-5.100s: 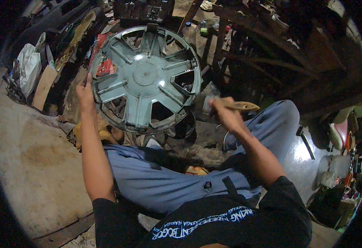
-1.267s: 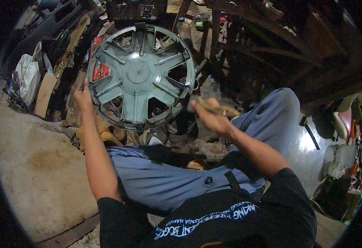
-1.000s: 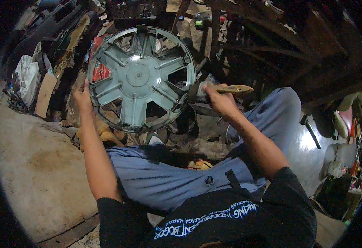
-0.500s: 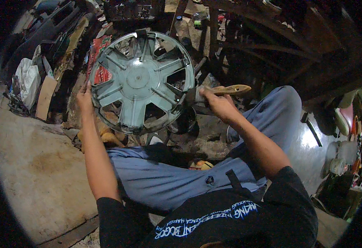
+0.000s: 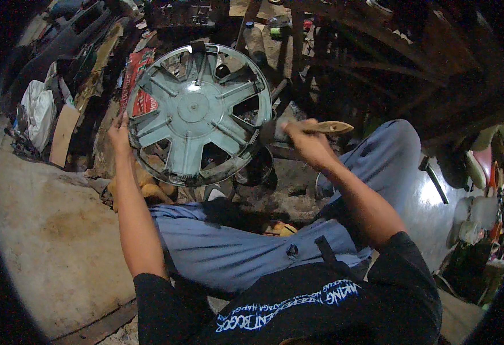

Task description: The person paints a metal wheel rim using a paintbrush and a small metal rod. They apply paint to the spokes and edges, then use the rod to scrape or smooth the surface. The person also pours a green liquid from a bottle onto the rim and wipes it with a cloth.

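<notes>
A round, grey-green hubcap [image 5: 192, 109] with broad spokes and dark gaps between them is held up in front of me. My left hand [image 5: 119, 133] is closed on its left rim. In my right hand [image 5: 306, 141] is a paintbrush [image 5: 335, 127], its pale wooden handle pointing right. The brush's dark head is by the lower right rim of the hubcap; whether the bristles touch it I cannot tell. Below that rim sits a dark, round container [image 5: 258, 168], partly hidden by the hubcap.
A red printed sheet [image 5: 131, 80] shows behind the hubcap. A clear bottle [image 5: 254, 39] stands beyond it. Wooden beams [image 5: 378, 69] cross the far right. At left lie a white bag [image 5: 35, 112] and a cardboard piece [image 5: 65, 128]. My bent legs [image 5: 235, 247] are below.
My right hand and the paintbrush have shifted slightly to the right and down. The hubcap and my left hand stay nearly in place.
</notes>
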Motion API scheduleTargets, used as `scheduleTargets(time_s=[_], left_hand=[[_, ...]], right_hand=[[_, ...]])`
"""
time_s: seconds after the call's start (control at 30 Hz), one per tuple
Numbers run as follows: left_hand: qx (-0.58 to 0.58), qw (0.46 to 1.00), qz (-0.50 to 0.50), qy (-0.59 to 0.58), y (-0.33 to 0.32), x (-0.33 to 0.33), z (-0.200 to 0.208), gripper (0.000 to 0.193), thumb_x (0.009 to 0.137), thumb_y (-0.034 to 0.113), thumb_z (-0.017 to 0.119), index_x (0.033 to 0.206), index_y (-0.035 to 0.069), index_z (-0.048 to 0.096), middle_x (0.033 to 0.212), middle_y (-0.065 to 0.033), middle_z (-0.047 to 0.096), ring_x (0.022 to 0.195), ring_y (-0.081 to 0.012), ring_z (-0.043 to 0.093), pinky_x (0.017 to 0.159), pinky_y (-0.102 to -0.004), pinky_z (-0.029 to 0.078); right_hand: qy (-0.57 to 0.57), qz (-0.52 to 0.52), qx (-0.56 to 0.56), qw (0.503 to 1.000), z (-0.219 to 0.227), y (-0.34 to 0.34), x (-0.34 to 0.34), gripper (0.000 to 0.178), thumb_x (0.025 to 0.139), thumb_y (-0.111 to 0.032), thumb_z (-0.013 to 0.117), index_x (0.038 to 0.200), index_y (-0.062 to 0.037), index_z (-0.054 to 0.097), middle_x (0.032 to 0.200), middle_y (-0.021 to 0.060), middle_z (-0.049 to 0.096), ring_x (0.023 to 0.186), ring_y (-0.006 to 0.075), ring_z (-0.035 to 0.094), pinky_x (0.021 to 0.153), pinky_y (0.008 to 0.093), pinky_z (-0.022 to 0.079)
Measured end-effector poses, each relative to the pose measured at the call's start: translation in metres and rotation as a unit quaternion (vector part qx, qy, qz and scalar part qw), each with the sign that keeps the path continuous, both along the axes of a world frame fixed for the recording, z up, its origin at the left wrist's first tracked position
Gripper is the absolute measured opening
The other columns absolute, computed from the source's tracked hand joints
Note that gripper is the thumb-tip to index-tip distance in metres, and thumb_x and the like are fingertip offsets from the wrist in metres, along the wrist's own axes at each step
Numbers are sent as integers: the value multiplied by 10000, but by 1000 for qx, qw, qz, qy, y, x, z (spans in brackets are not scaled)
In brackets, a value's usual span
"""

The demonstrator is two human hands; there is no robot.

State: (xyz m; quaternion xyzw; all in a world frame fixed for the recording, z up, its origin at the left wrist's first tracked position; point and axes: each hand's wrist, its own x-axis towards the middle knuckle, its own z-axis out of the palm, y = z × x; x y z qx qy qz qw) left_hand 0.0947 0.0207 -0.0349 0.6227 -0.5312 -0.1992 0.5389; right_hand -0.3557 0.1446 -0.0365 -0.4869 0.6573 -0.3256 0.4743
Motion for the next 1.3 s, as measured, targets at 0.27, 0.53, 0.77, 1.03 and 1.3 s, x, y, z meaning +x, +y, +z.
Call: scheduleTargets(time_s=[0.27, 0.53, 0.77, 1.03, 1.3], left_hand=[[42, 998, -6, 46, 2, -5, 4, 366, 917, 244, 607, 1160, -31, 607, 1078, -88, 648, 942, -180, 593, 853, -302, 445], [44, 999, 15, 21, 4, -6, 5, 335, 928, 231, 597, 1098, -56, 631, 986, -89, 661, 838, -163, 595, 783, -297, 457], [43, 998, 19, 46, 3, -10, 7, 344, 933, 238, 590, 1111, -53, 631, 977, -75, 666, 834, -153, 596, 769, -300, 463], [40, 999, 16, 32, -2, 1, 4, 332, 926, 226, 603, 1110, -48, 635, 975, -71, 669, 831, -148, 597, 758, -288, 464], [39, 998, 16, 41, 1, -2, 6, 333, 923, 233, 606, 1111, -40, 636, 987, -76, 670, 860, -150, 598, 787, -288, 458]], right_hand=[[18, 226, 63, 972, -4, 26, 18, 551, 898, -526, 517, 1027, 4, 593, 943, 141, 607, 897, 229, 570, 822, 368, 436], [13, 116, -51, 992, -24, -17, -6, 533, 867, -457, 577, 1137, 3, 570, 1062, 162, 617, 966, 252, 566, 888, 349, 420], [52, 118, -71, 989, -21, -26, -15, 437, 878, -415, 556, 904, 20, 577, 794, 110, 562, 789, 184, 510, 753, 340, 434], [-22, -2, -114, 993, 10, -63, -20, 442, 870, -415, 549, 868, 23, 612, 777, 99, 571, 756, 168, 509, 706, 338, 428], [21, 316, -102, 943, 1, -64, -30, 394, 887, -379, 550, 906, -3, 665, 773, 82, 626, 727, 153, 540, 657, 299, 437]])
